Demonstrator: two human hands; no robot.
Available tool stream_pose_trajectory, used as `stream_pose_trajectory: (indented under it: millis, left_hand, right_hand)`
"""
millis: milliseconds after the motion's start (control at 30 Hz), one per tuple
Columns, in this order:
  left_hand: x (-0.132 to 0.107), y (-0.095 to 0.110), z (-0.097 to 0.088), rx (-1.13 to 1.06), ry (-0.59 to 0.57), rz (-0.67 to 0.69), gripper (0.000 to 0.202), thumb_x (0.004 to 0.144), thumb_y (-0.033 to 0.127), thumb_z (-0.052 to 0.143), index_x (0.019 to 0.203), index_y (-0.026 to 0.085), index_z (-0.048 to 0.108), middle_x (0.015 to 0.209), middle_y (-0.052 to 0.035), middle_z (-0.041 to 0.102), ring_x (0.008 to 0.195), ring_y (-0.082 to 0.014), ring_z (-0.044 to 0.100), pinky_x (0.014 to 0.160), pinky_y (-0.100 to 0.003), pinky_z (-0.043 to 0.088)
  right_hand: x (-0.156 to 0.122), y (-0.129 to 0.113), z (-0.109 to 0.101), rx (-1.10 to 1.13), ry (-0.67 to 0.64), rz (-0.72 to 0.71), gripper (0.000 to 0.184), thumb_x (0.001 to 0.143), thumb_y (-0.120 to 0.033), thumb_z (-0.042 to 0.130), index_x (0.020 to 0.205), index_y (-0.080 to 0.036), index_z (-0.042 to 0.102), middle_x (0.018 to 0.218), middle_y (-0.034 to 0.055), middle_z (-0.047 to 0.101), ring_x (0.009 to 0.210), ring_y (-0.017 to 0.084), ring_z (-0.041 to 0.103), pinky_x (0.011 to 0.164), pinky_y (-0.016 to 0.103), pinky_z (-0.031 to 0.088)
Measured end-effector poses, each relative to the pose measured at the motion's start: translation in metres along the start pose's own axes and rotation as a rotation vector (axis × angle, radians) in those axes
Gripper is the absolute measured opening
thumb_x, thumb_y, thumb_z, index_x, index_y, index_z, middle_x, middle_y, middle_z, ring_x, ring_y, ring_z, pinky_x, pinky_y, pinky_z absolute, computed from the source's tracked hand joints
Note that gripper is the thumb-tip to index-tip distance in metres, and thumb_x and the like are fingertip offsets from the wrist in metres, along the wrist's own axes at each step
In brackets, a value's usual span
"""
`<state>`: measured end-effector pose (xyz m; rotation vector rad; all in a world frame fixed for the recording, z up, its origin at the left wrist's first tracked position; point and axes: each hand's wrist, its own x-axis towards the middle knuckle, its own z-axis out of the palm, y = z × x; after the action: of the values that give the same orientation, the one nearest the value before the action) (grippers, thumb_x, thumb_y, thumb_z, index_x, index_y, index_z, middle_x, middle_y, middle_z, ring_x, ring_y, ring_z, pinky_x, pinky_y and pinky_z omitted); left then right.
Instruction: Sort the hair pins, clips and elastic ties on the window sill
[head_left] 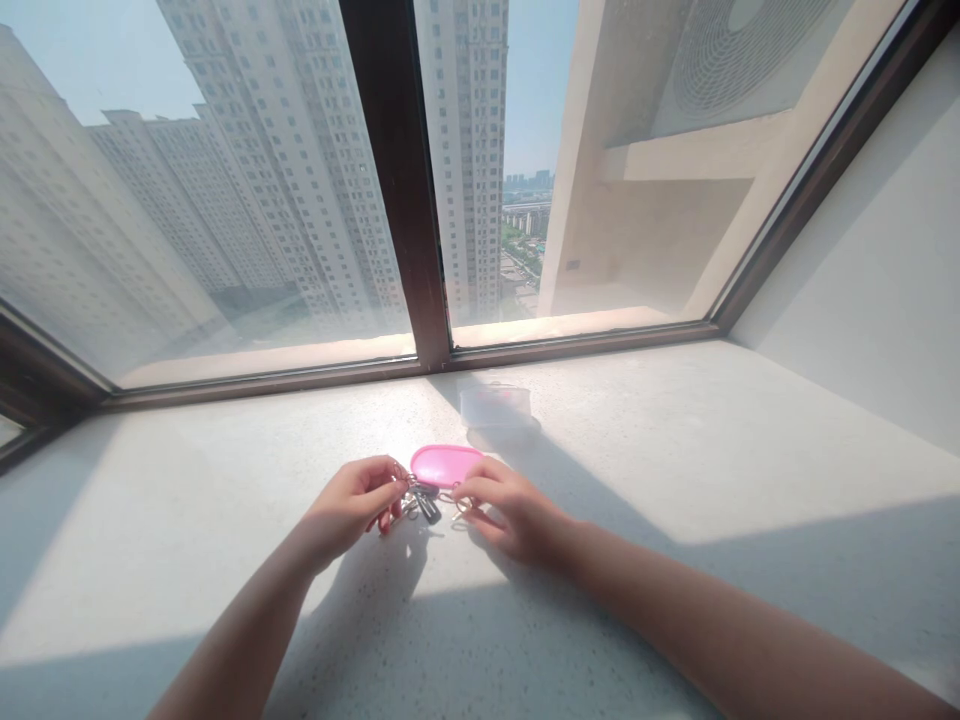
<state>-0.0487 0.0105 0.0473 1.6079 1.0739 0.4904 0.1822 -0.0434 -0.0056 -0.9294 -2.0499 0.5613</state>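
Observation:
A bunch of keys and rings (pixel 424 500) lies between my two hands on a pale stone windowsill (pixel 675 470). My left hand (pixel 351 508) pinches the left end of the bunch, fingers closed on a key ring. My right hand (pixel 510 508) pinches a ring at its right end. A pink oval tag or pouch (pixel 445 464) lies just behind the keys, touching or nearly touching them. Details of the small metal parts are hard to make out.
A small clear plastic container (pixel 496 405) stands behind the pink oval tag, near the dark window frame (pixel 397 200). A white wall (pixel 870 280) rises on the right. High-rise blocks show through the glass. Sunlight and shadow bands cross the sill.

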Motion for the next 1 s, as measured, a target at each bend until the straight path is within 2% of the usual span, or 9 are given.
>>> stream_pose_trajectory:
  millis: [133,233,367,467,533,700,800,900,1000]
  left_hand:
    - [0.001,0.001,0.003,0.001,0.009,0.002,0.022,0.083,0.032,0.058,0.069,0.014,0.056,0.055,0.0037,0.051,0.047,-0.0080,0.046,0.047,-0.020,0.034]
    - [0.001,0.000,0.003,-0.047,-0.008,0.005,0.018,0.084,0.029,0.057,0.074,0.014,0.056,0.056,0.0026,0.056,0.047,-0.0078,0.048,0.045,-0.019,0.032]
    - [0.000,-0.001,0.003,-0.112,-0.031,-0.025,0.007,0.081,0.021,0.057,0.078,0.016,0.053,0.065,-0.0021,0.066,0.053,-0.0116,0.059,0.045,-0.019,0.032]
    - [-0.002,0.000,0.005,-0.117,-0.031,-0.070,0.008,0.077,0.017,0.059,0.074,0.017,0.051,0.072,-0.0045,0.070,0.062,-0.0159,0.065,0.049,-0.021,0.038]
    - [-0.003,0.002,0.007,-0.102,-0.028,-0.098,0.009,0.076,0.019,0.060,0.075,0.017,0.052,0.073,-0.0047,0.070,0.065,-0.0176,0.066,0.050,-0.022,0.040]
    - [-0.007,0.012,0.014,-0.040,-0.019,-0.087,0.011,0.077,0.025,0.063,0.073,0.015,0.059,0.073,-0.0041,0.069,0.064,-0.0151,0.061,0.055,-0.024,0.040]
    - [-0.008,0.017,0.020,-0.060,0.058,-0.034,0.014,0.076,0.028,0.067,0.073,0.014,0.065,0.070,-0.0025,0.065,0.064,-0.0133,0.056,0.057,-0.023,0.038]
    - [-0.008,0.016,0.027,-0.178,0.142,-0.035,0.017,0.074,0.031,0.071,0.072,0.015,0.065,0.064,0.0009,0.060,0.058,-0.0104,0.049,0.055,-0.022,0.035]
    - [-0.006,0.011,0.036,-0.240,0.152,-0.031,0.017,0.073,0.030,0.071,0.072,0.015,0.065,0.060,0.0022,0.057,0.054,-0.0092,0.046,0.052,-0.021,0.032]
  right_hand:
    - [0.000,0.001,0.001,0.026,0.177,0.084,0.045,0.084,-0.009,0.056,0.127,-0.019,0.054,0.119,0.0121,0.048,0.099,0.020,0.056,0.090,0.038,0.049]
    - [0.000,0.001,0.002,0.008,0.208,0.104,0.043,0.084,-0.009,0.055,0.126,-0.019,0.055,0.124,0.0129,0.046,0.111,0.024,0.052,0.098,0.041,0.044]
    - [0.000,0.001,0.002,0.040,0.225,0.127,0.035,0.082,-0.008,0.057,0.115,-0.018,0.056,0.110,0.0093,0.055,0.091,0.018,0.057,0.086,0.036,0.049]
    - [-0.001,0.003,0.002,0.055,0.222,0.165,0.022,0.081,-0.010,0.058,0.100,-0.018,0.056,0.089,0.0034,0.059,0.078,0.016,0.056,0.074,0.031,0.048]
    - [0.000,0.004,0.001,0.064,0.239,0.190,0.015,0.081,-0.011,0.057,0.094,-0.019,0.056,0.084,0.0020,0.060,0.075,0.015,0.055,0.071,0.030,0.047]
    - [0.002,0.006,-0.001,0.123,0.324,0.219,0.023,0.080,-0.010,0.055,0.101,-0.018,0.062,0.085,0.0029,0.060,0.077,0.016,0.055,0.073,0.031,0.046]
    - [0.003,0.006,0.000,0.238,0.285,0.237,0.015,0.081,-0.013,0.056,0.090,-0.018,0.067,0.085,0.0035,0.060,0.078,0.016,0.056,0.072,0.030,0.046]
    - [0.003,0.002,0.003,0.449,0.163,0.287,0.009,0.079,-0.017,0.062,0.086,-0.017,0.069,0.086,0.0039,0.062,0.076,0.015,0.058,0.072,0.030,0.047]
    - [0.004,-0.003,0.005,0.631,0.046,0.315,0.010,0.076,-0.020,0.069,0.084,-0.016,0.069,0.084,0.0034,0.063,0.073,0.015,0.058,0.069,0.029,0.048]
